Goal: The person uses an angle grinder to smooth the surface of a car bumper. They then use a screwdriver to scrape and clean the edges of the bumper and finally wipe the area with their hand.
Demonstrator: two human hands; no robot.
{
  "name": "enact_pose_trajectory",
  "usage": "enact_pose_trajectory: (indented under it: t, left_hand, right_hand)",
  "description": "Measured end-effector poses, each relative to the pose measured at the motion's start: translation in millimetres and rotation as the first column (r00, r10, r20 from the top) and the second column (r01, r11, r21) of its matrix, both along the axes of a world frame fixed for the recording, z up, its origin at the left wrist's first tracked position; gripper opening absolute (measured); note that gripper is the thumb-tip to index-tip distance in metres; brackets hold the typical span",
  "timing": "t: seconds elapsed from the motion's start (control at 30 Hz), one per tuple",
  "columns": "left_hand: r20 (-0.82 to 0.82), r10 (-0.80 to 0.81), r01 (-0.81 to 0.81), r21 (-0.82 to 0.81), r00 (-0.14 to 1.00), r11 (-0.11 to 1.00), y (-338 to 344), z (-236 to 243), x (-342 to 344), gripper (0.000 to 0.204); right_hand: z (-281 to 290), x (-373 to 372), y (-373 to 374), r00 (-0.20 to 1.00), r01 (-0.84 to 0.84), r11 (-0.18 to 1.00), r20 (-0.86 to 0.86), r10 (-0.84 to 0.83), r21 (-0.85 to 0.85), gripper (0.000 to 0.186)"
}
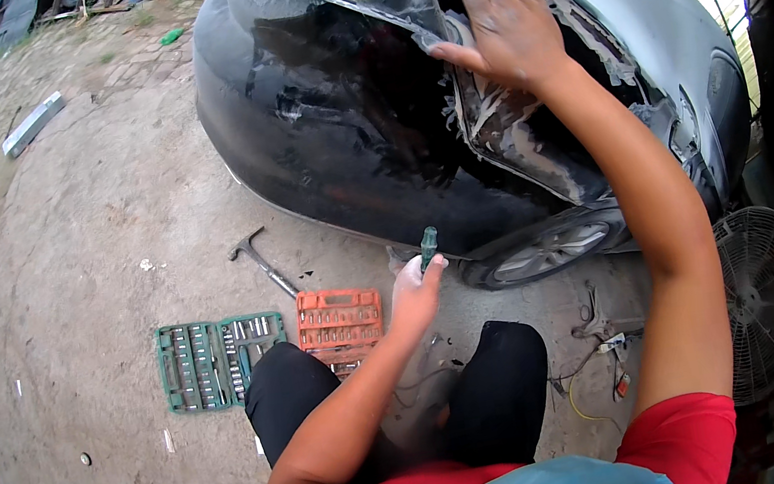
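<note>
My left hand (416,294) is closed around the green handle of a tool that looks like a screwdriver (428,248). It is low beside the lower edge of a car's glossy black bumper (340,138), near the wheel (551,254); the tool's far end is hidden. Higher up, my right hand (508,20) lies flat with fingers stretched and thumb out, over the car's body just above the lamp area (528,143). Whether the palm presses on the panel I cannot tell. Grey dust and peeling patches cover the surfaces around the lamp.
A green socket case (214,322) and an orange one (355,296) lie open by my knees, with a hammer (256,257) beyond them. To the right stand a round fan (759,300) and cables (575,405). A metal bar (34,124) lies far left.
</note>
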State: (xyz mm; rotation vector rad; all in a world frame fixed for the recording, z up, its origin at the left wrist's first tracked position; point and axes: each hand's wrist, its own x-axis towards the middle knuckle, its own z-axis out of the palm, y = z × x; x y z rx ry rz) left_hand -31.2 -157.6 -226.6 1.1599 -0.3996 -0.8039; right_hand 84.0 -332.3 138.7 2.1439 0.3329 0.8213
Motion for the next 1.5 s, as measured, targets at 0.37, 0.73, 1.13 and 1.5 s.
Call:
enact_pose_trajectory:
  t: [0.37,0.73,1.13,1.5]
  left_hand:
    - [0.025,0.063,-0.062,-0.021,0.998,0.998,-6.1,-12.1,7.6,0.042]
    - [-0.023,0.007,-0.009,-0.062,1.000,0.998,-11.4,-13.5,1.6,0.036]
    - [-0.062,-0.034,0.034,-0.001,0.998,0.999,-3.8,-14.5,-0.6,0.042]
    - [-0.108,-0.101,0.106,0.037,0.989,0.994,-29.4,-16.0,-20.0,0.032]
  right_hand:
    - [-66.2,25.4,124.9,0.751,-0.451,0.840,-0.381,0.539,0.301,0.098]
    - [-124.9,-182.2,-61.7,0.967,0.202,0.893,0.062,-0.246,0.403,0.102]
    - [-114.5,-124.8,-94.8,0.888,0.116,0.918,0.375,-0.267,0.379,0.115]
    - [-69.3,-43.3,-37.0,0.975,-0.002,0.936,0.207,-0.076,0.353,0.116]
